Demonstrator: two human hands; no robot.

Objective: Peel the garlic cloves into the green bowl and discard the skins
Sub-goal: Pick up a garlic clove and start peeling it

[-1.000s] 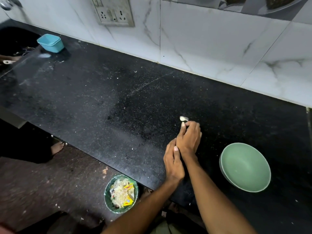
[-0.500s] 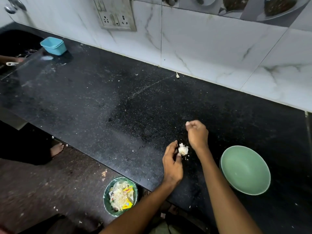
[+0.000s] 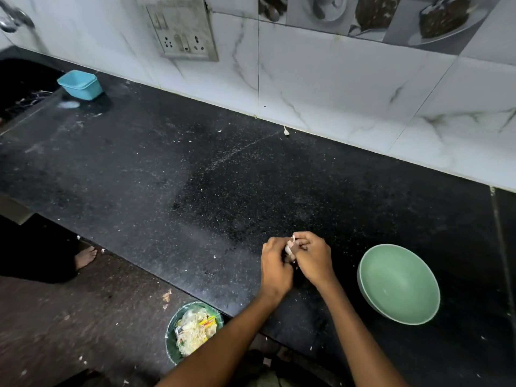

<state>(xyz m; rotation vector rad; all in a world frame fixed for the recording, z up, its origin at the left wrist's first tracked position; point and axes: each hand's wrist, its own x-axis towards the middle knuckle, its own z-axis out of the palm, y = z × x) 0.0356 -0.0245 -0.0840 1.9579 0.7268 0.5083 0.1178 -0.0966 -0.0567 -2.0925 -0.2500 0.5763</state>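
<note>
Fingers (image 3: 300, 243) of both hands, left hand (image 3: 275, 265) and right hand (image 3: 314, 258), pinch a garlic bulb (image 3: 290, 247) above the black table (image 3: 195, 177). I judge I'm breaking off a clove; next, strip its skin beside the empty green bowl (image 3: 399, 283).

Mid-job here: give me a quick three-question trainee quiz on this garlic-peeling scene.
1. True or false: the round pale green bowl already holds peeled cloves.
2. Which hands grip the papery white garlic: A) left hand only, B) right hand only, C) both?
3. Fill in: the green bin lined with clear plastic stands on the ____, below the black speckled stone counter.

Key: 1 false; 2 C; 3 floor.
</note>
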